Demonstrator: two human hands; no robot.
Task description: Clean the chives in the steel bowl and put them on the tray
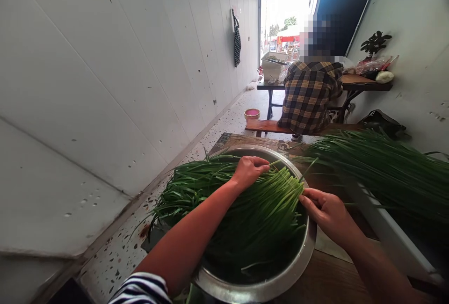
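Observation:
A wide steel basin (308,257) holds a big heap of garlic chives (252,210), long green leaves hanging over its left rim and pale stem ends pointing right. My left hand (249,172) is above the heap, thumb and fingers pinched on a pale chive stalk that sticks out to the right. Across the basin's right rim, my right hand (324,210) is closed at the stem ends, its thumb and fingertips against them. How many stems it grips is hidden.
More chives (389,173) are piled on a white crate (389,229) at the right. A person in a plaid shirt (308,96) sits on a wooden bench (268,126) ahead, facing a table. A small pink-filled bucket (251,113) stands on the floor; a white wall (105,84) runs along the left.

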